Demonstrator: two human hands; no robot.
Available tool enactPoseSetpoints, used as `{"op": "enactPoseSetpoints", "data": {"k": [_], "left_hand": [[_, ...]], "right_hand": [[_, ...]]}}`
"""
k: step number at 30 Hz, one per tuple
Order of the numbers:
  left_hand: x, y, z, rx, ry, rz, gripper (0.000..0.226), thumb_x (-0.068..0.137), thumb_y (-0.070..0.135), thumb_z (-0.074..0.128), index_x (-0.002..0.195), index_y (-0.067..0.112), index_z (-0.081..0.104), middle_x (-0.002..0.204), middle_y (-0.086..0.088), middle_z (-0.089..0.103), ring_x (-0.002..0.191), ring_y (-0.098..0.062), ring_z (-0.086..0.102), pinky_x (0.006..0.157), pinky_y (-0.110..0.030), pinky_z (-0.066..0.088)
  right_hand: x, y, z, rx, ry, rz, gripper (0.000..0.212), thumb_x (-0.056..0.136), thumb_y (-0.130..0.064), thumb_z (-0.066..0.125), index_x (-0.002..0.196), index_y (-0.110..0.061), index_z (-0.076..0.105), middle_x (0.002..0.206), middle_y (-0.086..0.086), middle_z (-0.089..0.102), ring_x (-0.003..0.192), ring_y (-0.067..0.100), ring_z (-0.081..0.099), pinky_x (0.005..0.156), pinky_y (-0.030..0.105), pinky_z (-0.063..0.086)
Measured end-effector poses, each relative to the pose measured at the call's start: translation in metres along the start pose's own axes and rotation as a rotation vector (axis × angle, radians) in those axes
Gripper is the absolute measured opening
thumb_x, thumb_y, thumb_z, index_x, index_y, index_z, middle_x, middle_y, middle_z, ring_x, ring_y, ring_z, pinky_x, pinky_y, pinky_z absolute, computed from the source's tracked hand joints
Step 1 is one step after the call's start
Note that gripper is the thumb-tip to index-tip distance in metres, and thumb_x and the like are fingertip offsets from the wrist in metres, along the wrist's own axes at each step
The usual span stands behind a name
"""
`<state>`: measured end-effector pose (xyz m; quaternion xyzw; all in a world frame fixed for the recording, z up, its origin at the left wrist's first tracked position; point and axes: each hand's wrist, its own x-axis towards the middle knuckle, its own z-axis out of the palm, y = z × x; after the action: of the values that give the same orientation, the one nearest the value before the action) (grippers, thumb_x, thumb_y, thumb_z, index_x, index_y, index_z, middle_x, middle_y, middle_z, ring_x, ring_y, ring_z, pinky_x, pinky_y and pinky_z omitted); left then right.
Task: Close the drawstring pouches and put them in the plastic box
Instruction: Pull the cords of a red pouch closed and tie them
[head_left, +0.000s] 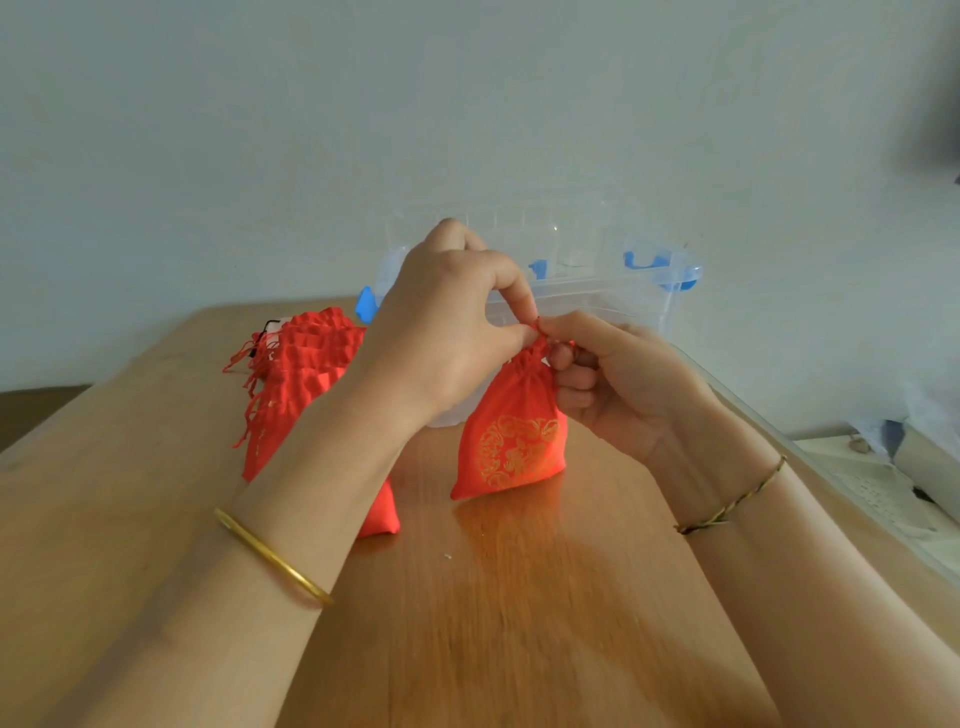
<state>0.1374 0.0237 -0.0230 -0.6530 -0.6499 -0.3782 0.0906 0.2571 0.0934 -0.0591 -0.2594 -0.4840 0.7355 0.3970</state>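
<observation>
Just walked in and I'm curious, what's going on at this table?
A person is drawing a red drawstring pouch shut on the wooden table. The left hand and the right hand both pinch its gathered top, with the pouch standing upright. More red pouches lie in a pile to the left, and the clear plastic box sits behind the hands.

No words, numbers, labels or brand names can be read. The one printed mark is a round gold emblem (518, 451) on the front of the red pouch (519, 400). It sits just below the fingers (571, 387) of the right hand (623, 389) and the left hand (447, 338), which pinch the pouch's gathered neck. Its curling lines are too blurred to tell whether they form a character.
</observation>
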Motion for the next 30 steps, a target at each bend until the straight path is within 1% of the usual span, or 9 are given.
{"op": "enactPoseSetpoints", "data": {"k": [3, 9, 14, 17, 20, 22, 24, 28, 30], "left_hand": [[0.0, -0.002, 0.0, 0.018, 0.011, 0.0, 0.01, 0.072, 0.024, 0.076, 0.081, 0.023, 0.071, 0.099, 0.0, 0.048, 0.097, -0.015, 0.047, 0.086, -0.029, 0.041], [0.001, -0.006, 0.005, 0.104, 0.037, 0.026, 0.005, 0.077, 0.021, 0.072, 0.078, 0.017, 0.069, 0.095, 0.005, 0.046, 0.098, -0.014, 0.046, 0.082, -0.029, 0.04], [0.007, -0.022, -0.005, 0.117, -0.079, 0.016, 0.002, 0.081, 0.012, 0.065, 0.08, 0.011, 0.066, 0.088, 0.002, 0.045, 0.088, -0.018, 0.051, 0.079, -0.025, 0.037], [0.005, -0.018, -0.005, 0.033, -0.169, -0.025, 0.005, 0.084, 0.009, 0.061, 0.081, 0.008, 0.064, 0.081, 0.004, 0.047, 0.08, -0.014, 0.051, 0.072, -0.022, 0.037], [0.002, -0.018, -0.003, -0.158, -0.209, -0.182, 0.009, 0.089, 0.012, 0.056, 0.084, 0.01, 0.061, 0.082, 0.0, 0.062, 0.065, -0.011, 0.06, 0.063, -0.021, 0.045], [0.003, -0.022, -0.004, -0.237, -0.179, -0.243, 0.009, 0.09, 0.014, 0.055, 0.084, 0.011, 0.061, 0.079, 0.002, 0.065, 0.057, -0.003, 0.061, 0.059, -0.015, 0.047], [0.004, -0.024, -0.006, -0.283, -0.14, -0.269, 0.011, 0.09, 0.013, 0.054, 0.081, 0.012, 0.061, 0.076, 0.004, 0.065, 0.05, 0.002, 0.059, 0.053, -0.007, 0.045], [0.009, -0.03, -0.013, -0.345, -0.067, -0.301, 0.012, 0.089, 0.012, 0.055, 0.08, 0.011, 0.062, 0.077, 0.002, 0.066, 0.058, -0.011, 0.063, 0.067, -0.025, 0.051], [0.016, -0.037, -0.02, -0.418, -0.011, -0.308, 0.013, 0.089, 0.011, 0.056, 0.077, 0.013, 0.062, 0.075, 0.002, 0.065, 0.06, -0.011, 0.064, 0.063, -0.028, 0.052]], "right_hand": [[0.001, 0.001, -0.001, -0.008, -0.02, -0.003, 0.024, 0.085, -0.006, 0.059, 0.062, -0.01, 0.05, 0.051, 0.001, 0.04, 0.036, 0.005, 0.028, 0.035, 0.016, 0.022], [0.002, 0.003, -0.005, -0.065, -0.103, -0.047, 0.024, 0.085, -0.007, 0.06, 0.061, -0.007, 0.059, 0.056, 0.002, 0.04, 0.042, 0.006, 0.031, 0.04, 0.016, 0.026], [0.007, 0.0, -0.021, -0.366, 0.126, -0.185, 0.012, 0.083, -0.006, 0.064, 0.071, -0.007, 0.064, 0.058, 0.0, 0.041, 0.044, 0.005, 0.032, 0.045, 0.016, 0.028], [0.009, 0.006, -0.025, -0.459, 0.124, -0.149, 0.014, 0.086, -0.005, 0.06, 0.072, -0.007, 0.063, 0.058, 0.0, 0.042, 0.049, 0.01, 0.032, 0.047, 0.019, 0.027], [0.002, 0.006, -0.024, -0.568, 0.036, -0.117, 0.016, 0.092, -0.022, 0.055, 0.09, -0.013, 0.067, 0.075, 0.001, 0.057, 0.063, 0.011, 0.051, 0.059, 0.024, 0.042], [-0.005, 0.008, -0.024, -0.599, -0.091, -0.084, 0.031, 0.086, -0.04, 0.06, 0.109, -0.02, 0.063, 0.093, -0.002, 0.064, 0.082, 0.013, 0.063, 0.075, 0.033, 0.052], [-0.009, 0.016, -0.02, -0.698, -0.141, -0.076, 0.049, 0.075, -0.041, 0.072, 0.118, -0.023, 0.056, 0.107, 0.0, 0.065, 0.094, 0.017, 0.066, 0.083, 0.038, 0.056], [-0.004, 0.021, -0.005, -0.857, 0.038, -0.289, 0.023, 0.077, -0.017, 0.072, 0.097, -0.016, 0.061, 0.094, 0.007, 0.068, 0.086, 0.025, 0.066, 0.08, 0.048, 0.054], [0.002, 0.009, 0.005, -0.879, 0.049, -0.353, 0.008, 0.076, -0.011, 0.07, 0.082, -0.012, 0.064, 0.083, 0.013, 0.07, 0.077, 0.03, 0.066, 0.076, 0.049, 0.055]]}}
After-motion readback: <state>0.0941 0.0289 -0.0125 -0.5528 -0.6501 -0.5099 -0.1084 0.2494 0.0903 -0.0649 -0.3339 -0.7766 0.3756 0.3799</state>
